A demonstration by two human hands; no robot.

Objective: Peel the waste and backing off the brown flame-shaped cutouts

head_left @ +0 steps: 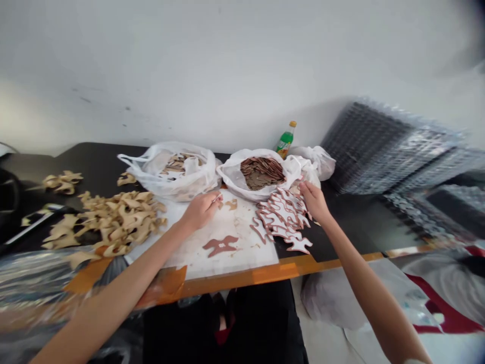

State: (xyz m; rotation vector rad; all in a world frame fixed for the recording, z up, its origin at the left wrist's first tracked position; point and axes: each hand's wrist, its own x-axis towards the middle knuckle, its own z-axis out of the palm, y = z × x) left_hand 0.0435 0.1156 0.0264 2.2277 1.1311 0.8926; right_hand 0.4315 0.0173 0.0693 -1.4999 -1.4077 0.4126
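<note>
My left hand (201,208) is closed in a pinch on a small whitish thing too small to name, over the white sheet (242,258). One reddish-brown cut piece (221,245) lies flat on that sheet, below and right of this hand. My right hand (313,200) is at the upper right edge of a pile of white-faced brown pieces (282,215); its fingers are pressed together, and what they hold, if anything, is hidden. A small tan piece (230,204) rests on the sheet just right of my left hand.
Tan curled pieces (127,220) are heaped at the left. Behind the sheet stand a white bag of light pieces (151,177) and a white bag of brown pieces (231,174). A green bottle (285,143) and stacked grey plastic trays (379,146) are farther back and right.
</note>
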